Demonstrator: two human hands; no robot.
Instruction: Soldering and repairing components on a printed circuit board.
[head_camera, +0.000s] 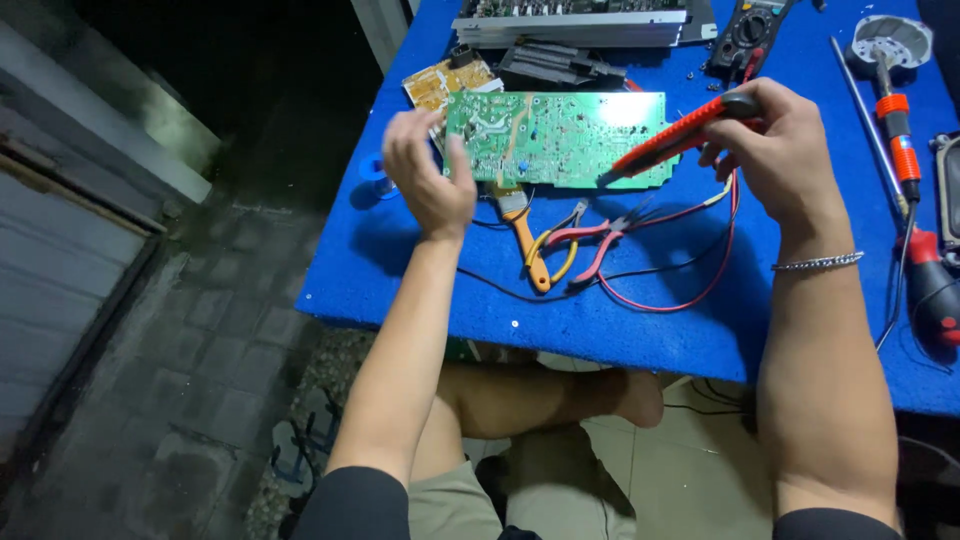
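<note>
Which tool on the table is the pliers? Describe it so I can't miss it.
On the blue table, look just below the green circuit board held in the left hand. The pliers lie there with red handles, right beside an orange-handled brush.

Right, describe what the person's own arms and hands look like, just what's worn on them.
Both arms are bare from the upper arm down, with short dark sleeves showing only at the bottom edge of the view. The right hand has a thin silver chain bracelet at the wrist. The left hand wears nothing: no gloves, rings or watch can be seen on either hand.
</note>
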